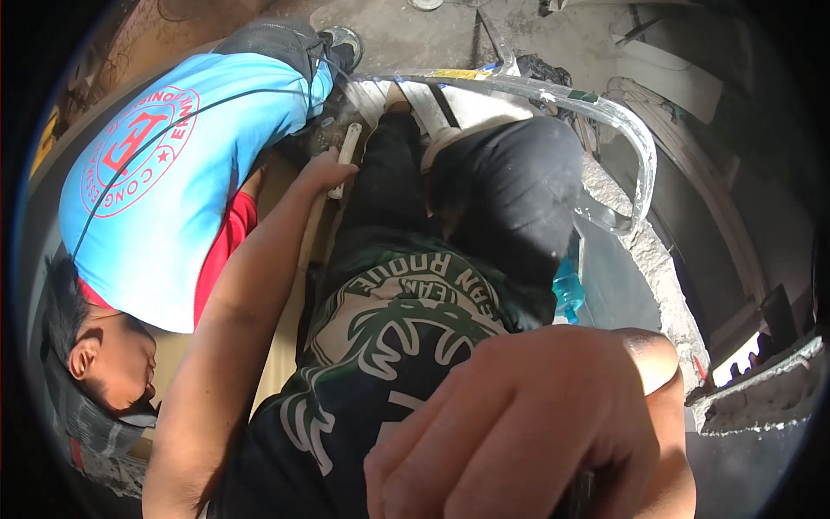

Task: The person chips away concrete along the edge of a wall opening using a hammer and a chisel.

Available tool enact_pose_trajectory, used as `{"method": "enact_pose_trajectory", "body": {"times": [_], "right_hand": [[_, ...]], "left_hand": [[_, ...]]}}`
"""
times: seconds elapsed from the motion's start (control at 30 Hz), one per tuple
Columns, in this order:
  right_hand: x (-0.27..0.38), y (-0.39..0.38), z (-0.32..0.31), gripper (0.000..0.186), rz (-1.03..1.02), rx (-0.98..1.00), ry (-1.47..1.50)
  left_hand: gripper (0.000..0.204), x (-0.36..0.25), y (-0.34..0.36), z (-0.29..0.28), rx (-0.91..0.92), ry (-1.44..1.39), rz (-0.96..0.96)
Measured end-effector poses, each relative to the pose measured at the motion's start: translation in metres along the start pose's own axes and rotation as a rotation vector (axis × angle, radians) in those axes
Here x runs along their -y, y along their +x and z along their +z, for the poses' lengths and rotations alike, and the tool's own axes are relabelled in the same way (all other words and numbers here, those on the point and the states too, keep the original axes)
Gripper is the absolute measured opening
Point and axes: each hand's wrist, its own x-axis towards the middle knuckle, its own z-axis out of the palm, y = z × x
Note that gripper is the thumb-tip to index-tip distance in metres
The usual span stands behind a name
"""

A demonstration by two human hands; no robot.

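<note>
My left hand [323,170] reaches forward beside my left leg, its fingers closed round a short pale tube [346,157] that stands tilted. Close to the camera, my right hand [523,424] is a large closed fist in front of my dark printed shirt [406,320]. A bit of something dark shows under its curled fingers, too little to name. Just left of my left forearm, a co-worker in a light blue vest [190,173] over a red shirt bends forward. The co-worker's hands are hidden.
A curved pale frame [644,164] arcs over my knees to the right. Beyond it runs a rough broken concrete edge [657,277]. A blue plastic bottle [567,290] lies by my right thigh. White slats [424,104] lie near my foot. A thin black cable [164,134] crosses the vest.
</note>
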Motion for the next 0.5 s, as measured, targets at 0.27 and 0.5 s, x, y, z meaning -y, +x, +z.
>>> {"method": "enact_pose_trajectory", "body": {"times": [0.27, 0.5], "right_hand": [[0.031, 0.017, -0.017, 0.056, 0.384, 0.178, -0.043], [0.013, 0.014, -0.017, 0.048, -0.068, 0.192, 0.094]], "left_hand": [[0.061, 0.006, -0.027, -0.019, 0.069, -0.063, -0.048], [0.064, 0.023, -0.045, -0.007, 0.071, -0.022, -0.123]]}}
